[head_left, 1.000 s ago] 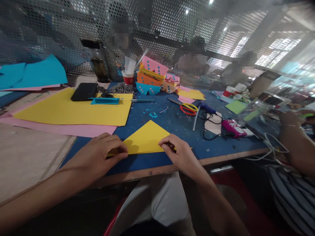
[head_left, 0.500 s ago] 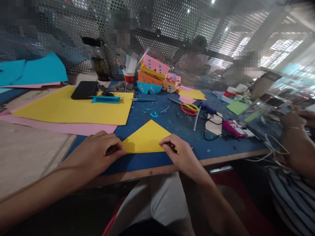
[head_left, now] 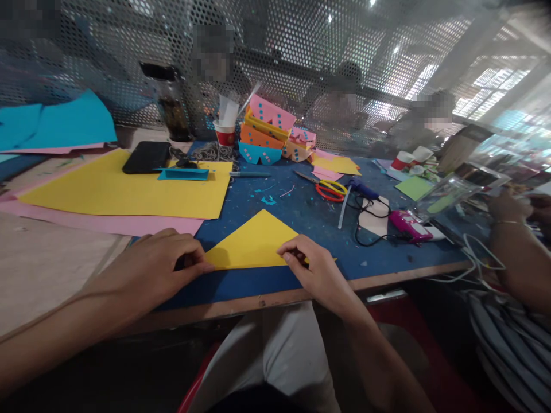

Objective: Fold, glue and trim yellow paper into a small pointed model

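Note:
A sheet of yellow paper folded into a triangle [head_left: 253, 244] lies on the blue mat, its peak pointing away from me and its long edge towards me. At its left corner, my left hand [head_left: 172, 258] is closed in a pinch, thumb and fingertips meeting on the paper. My right hand [head_left: 312, 261] is also closed, its fingertips on the triangle near the long edge, right of the middle. The right corner sticks out from behind that hand.
Scissors [head_left: 329, 189], a blue glue gun [head_left: 364, 188] with a cord and a pink device [head_left: 408, 225] lie beyond my right hand. A phone [head_left: 147, 156] rests on large yellow paper [head_left: 129, 198]. Behind stand folded paper pieces [head_left: 262, 137], a paper cup [head_left: 225, 135] and a jar [head_left: 172, 112]. A co-worker's arm [head_left: 512, 241] is at right.
My left hand has slid a little to the left along the triangle's long edge, out to its left corner. My right hand stays in place.

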